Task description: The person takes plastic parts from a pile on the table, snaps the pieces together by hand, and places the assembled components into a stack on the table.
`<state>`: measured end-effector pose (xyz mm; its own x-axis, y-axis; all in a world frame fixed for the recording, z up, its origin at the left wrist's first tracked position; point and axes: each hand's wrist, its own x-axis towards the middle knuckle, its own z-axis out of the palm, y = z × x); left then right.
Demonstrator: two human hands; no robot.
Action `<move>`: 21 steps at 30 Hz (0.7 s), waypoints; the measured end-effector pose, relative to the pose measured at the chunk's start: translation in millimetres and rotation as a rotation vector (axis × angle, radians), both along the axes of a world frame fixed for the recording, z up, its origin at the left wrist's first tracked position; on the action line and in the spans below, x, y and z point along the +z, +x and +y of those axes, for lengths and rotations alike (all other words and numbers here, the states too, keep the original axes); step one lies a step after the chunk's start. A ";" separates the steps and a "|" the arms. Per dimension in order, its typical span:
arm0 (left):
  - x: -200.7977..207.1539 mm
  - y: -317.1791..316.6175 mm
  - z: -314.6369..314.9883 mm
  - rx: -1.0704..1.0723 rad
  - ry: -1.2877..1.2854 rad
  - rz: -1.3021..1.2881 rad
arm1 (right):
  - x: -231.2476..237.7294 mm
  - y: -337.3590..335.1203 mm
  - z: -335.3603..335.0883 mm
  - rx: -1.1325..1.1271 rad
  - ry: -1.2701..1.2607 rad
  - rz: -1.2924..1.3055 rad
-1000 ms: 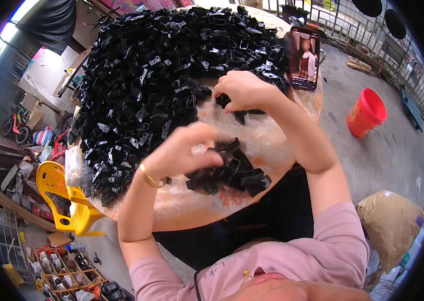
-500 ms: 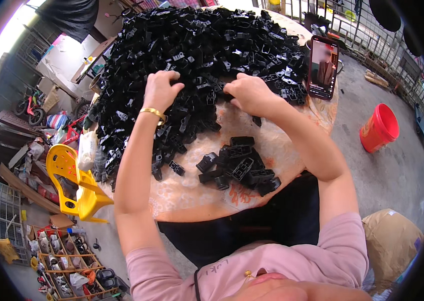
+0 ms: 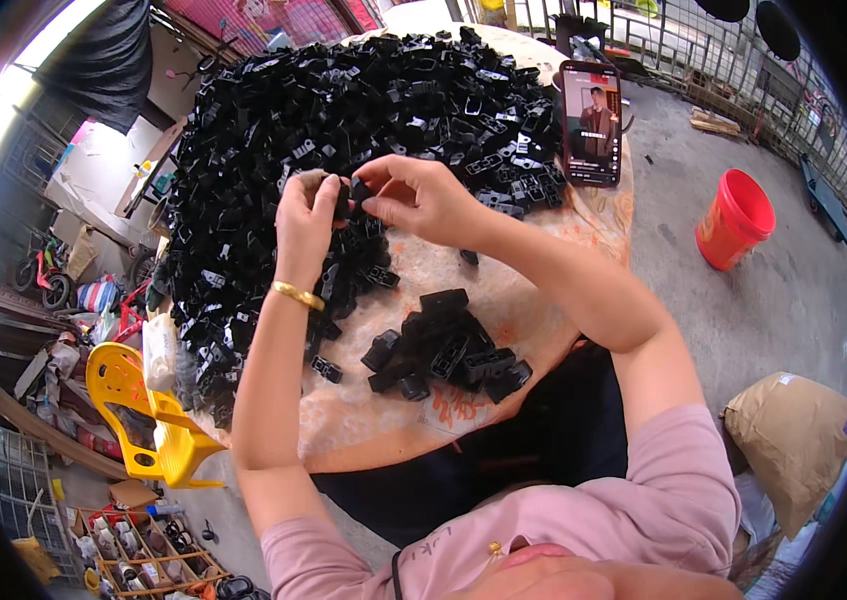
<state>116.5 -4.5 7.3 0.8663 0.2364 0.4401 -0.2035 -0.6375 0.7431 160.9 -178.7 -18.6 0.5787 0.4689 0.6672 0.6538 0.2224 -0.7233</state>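
Over the near edge of a large heap of black plastic parts [image 3: 403, 105], my two hands are close together. My left hand [image 3: 305, 218], with a gold bangle at the wrist, grips one black plastic part [image 3: 342, 203] between thumb and fingers. Another small black part [image 3: 361, 190] is pinched in my right hand [image 3: 421, 200], close against the first; whether the two are joined I cannot tell. A smaller group of black parts [image 3: 451, 352] lies on the patterned tablecloth [image 3: 363, 425] nearer my body.
A phone [image 3: 591, 125] showing a video stands at the table's right side. Beyond it on the floor is a red bucket [image 3: 735, 220]. To the left stand a yellow plastic chair [image 3: 178, 455] and a shoe rack [image 3: 148, 550]. A brown sack [image 3: 793, 440] sits at lower right.
My hands have come together from apart over the heap, the right moving left. Each now holds a black part. The whole view has shifted slightly.
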 end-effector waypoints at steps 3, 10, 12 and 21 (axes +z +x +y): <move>-0.3 -17.1 -16.6 -0.185 -0.638 0.151 | 0.8 -8.8 3.8 0.070 -0.013 0.065; -13.0 -32.7 -24.2 -0.366 -0.919 0.098 | -5.7 -3.8 5.8 -0.102 -0.048 0.088; -15.3 -35.1 -23.0 -0.394 -0.882 0.039 | -5.8 -7.3 7.2 -0.092 -0.031 0.148; -20.4 -41.6 -36.4 -0.266 -0.829 0.030 | -14.5 -11.5 8.7 -0.253 0.048 -0.177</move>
<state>74.9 -40.9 -13.1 0.9469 0.2582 0.1916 -0.2414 0.1770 0.9542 149.4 -170.1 -33.1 0.5460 0.2902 0.7859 0.8076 0.0673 -0.5859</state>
